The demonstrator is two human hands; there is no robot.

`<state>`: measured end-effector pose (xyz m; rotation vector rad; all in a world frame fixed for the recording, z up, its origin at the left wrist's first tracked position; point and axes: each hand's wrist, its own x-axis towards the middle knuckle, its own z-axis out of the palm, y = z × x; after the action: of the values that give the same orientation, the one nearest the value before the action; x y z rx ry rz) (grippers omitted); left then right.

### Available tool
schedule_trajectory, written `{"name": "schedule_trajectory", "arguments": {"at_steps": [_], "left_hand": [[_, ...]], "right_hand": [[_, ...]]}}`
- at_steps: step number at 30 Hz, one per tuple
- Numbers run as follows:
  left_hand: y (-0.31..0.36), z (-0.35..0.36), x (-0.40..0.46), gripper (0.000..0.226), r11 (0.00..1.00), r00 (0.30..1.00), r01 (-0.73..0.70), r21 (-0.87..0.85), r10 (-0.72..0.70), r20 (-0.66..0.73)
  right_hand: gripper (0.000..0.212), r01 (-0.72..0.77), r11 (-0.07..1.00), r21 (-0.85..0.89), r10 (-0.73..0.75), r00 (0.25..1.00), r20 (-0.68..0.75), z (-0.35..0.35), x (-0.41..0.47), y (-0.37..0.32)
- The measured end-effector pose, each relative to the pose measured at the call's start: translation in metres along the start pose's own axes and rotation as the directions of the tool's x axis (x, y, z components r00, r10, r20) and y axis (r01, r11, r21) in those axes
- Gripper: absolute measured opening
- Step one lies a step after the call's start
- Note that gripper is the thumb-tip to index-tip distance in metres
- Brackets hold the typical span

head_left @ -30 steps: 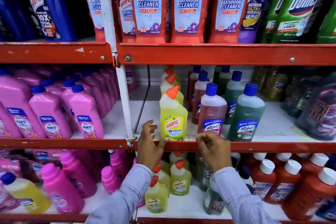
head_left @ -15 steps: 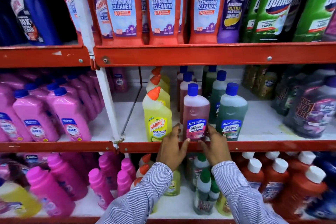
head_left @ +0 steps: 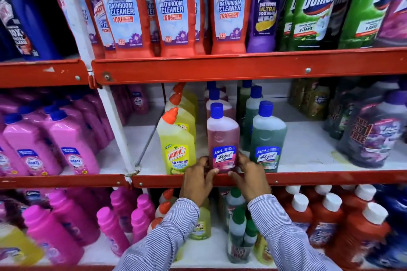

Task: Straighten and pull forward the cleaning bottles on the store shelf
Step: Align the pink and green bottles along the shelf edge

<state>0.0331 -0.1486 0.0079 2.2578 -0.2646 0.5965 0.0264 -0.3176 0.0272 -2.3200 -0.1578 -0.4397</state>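
At the front lip of the middle shelf (head_left: 308, 179), the pink Lizol bottle (head_left: 222, 138) stands upright (long axis vertical), at twelve o'clock from both hands; left hand (head_left: 198, 179) and right hand (head_left: 251, 179) clasp its base from nine and three, equally near

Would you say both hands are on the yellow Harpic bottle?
No, the left hand and right hand grip the pink Lizol bottle beside it.
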Motion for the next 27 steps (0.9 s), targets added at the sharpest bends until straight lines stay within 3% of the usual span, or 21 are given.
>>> {"name": "schedule_trajectory", "arguments": {"at_steps": [5,8,11,13,15,18,23,27], "left_hand": [[-0.001,0.001,-0.003,0.039,0.999,1.0,0.014,-0.047,-0.013,0.021],[0.004,0.003,-0.02,0.051,0.993,0.992,0.0,-0.121,-0.015,-0.125],[0.018,0.011,-0.038,0.033,0.983,0.945,-0.181,-0.018,0.169,-0.278],[0.032,0.021,-0.04,0.024,0.953,0.926,-0.303,-0.016,0.291,-0.241],[0.048,0.032,-0.035,0.025,0.942,0.935,-0.332,-0.044,0.323,-0.15],[0.068,0.05,-0.024,0.039,0.969,0.971,-0.237,-0.074,0.235,-0.03],[0.078,0.075,-0.012,0.064,0.999,0.997,-0.031,-0.028,0.033,0.066],[0.084,0.082,-0.005,0.053,1.0,0.999,-0.011,-0.028,0.013,0.051]], "right_hand": [[0.058,0.073,0.997,-0.002,-0.073,0.996,-0.043,-0.003,-0.006,0.004],[0.036,0.113,0.993,0.024,-0.105,0.971,-0.213,-0.016,-0.021,0.015],[0.022,0.097,0.988,0.124,-0.031,0.892,-0.45,-0.038,-0.039,0.028],[0.026,0.038,0.98,0.193,0.072,0.846,-0.528,-0.053,-0.04,0.039],[0.043,-0.039,0.967,0.251,0.159,0.865,-0.477,-0.063,-0.032,0.052],[0.065,-0.087,0.978,0.187,0.133,0.96,-0.245,-0.071,-0.019,0.064],[0.065,-0.015,0.997,0.072,0.02,0.998,-0.065,-0.082,-0.011,0.075],[0.062,0.033,0.998,0.047,-0.032,0.999,-0.036,-0.087,-0.011,0.077]]}}
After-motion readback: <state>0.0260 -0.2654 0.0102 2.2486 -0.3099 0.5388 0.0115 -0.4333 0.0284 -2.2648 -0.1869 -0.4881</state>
